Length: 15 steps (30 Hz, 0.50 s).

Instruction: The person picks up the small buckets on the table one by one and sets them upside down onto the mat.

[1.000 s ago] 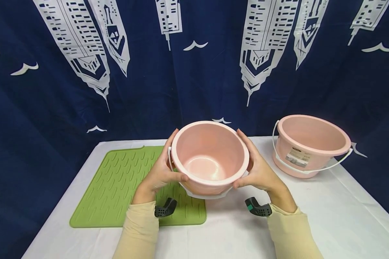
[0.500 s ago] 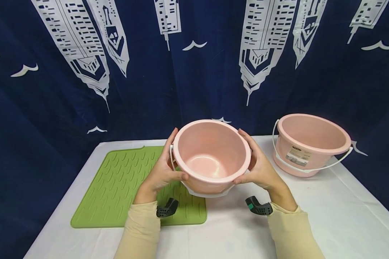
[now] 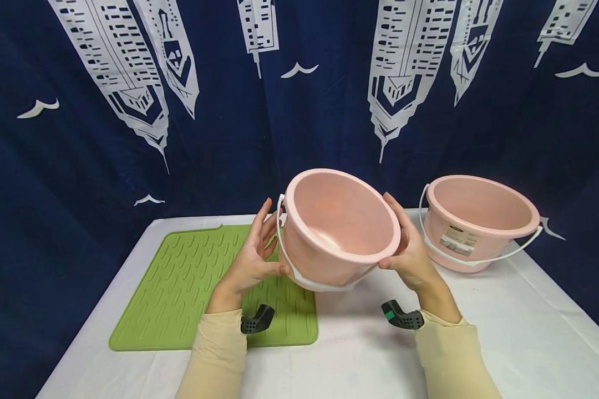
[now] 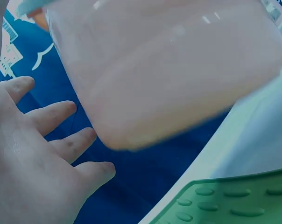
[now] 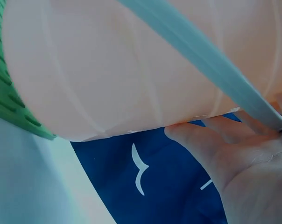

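Filling the view toward twelve o'clock, we see a navy curtain printed with white upside-down towers and gull-like shapes. Below it spreads the desk, under a white cloth. A green ridged mat lies flat on it toward eight o'clock.

Next in size come two pink buckets. The held bucket is at the centre of our dial, clear of the desk, its mouth tipped toward us and to four o'clock, its white handle hanging round the front. The second bucket stands upright on the desk at three o'clock.

Our right hand, at four o'clock of the held bucket, grips it, thumb at the near side and fingers curved along the wall. Our left hand, at eight o'clock, has its fingers spread wide and grips nothing; we cannot tell whether its tips touch the wall.

Smaller are the black wrist devices, and a printed label on the second bucket.
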Motion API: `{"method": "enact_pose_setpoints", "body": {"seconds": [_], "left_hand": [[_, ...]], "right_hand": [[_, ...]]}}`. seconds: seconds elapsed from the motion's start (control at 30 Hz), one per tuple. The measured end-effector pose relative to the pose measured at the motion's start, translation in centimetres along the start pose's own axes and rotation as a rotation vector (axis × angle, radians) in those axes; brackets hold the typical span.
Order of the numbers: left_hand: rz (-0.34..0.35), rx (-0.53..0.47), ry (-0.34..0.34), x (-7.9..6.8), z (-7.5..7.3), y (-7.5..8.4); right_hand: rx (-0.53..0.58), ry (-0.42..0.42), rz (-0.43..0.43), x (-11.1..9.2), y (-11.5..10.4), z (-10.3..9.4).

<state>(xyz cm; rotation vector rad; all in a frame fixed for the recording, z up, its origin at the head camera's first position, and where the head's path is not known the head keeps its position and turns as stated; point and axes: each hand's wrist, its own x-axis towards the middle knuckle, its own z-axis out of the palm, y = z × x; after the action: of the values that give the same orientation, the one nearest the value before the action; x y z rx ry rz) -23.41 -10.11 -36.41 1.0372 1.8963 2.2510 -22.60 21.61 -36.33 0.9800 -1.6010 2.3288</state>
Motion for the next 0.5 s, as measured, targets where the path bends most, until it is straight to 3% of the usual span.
{"method": "enact_pose_setpoints", "body": {"seconds": [0.37, 0.5], "left_hand": [[-0.018, -0.005, -0.021, 0.0, 0.0, -1.6], [-0.025, -0.016, -0.049, 0.0, 0.2, -2.2]], "right_hand": [[0.251, 0.058, -0.041, 0.1, -0.3, 0.3], [0.291, 0.063, -0.046, 0.2, -0.4, 0.5]]}}
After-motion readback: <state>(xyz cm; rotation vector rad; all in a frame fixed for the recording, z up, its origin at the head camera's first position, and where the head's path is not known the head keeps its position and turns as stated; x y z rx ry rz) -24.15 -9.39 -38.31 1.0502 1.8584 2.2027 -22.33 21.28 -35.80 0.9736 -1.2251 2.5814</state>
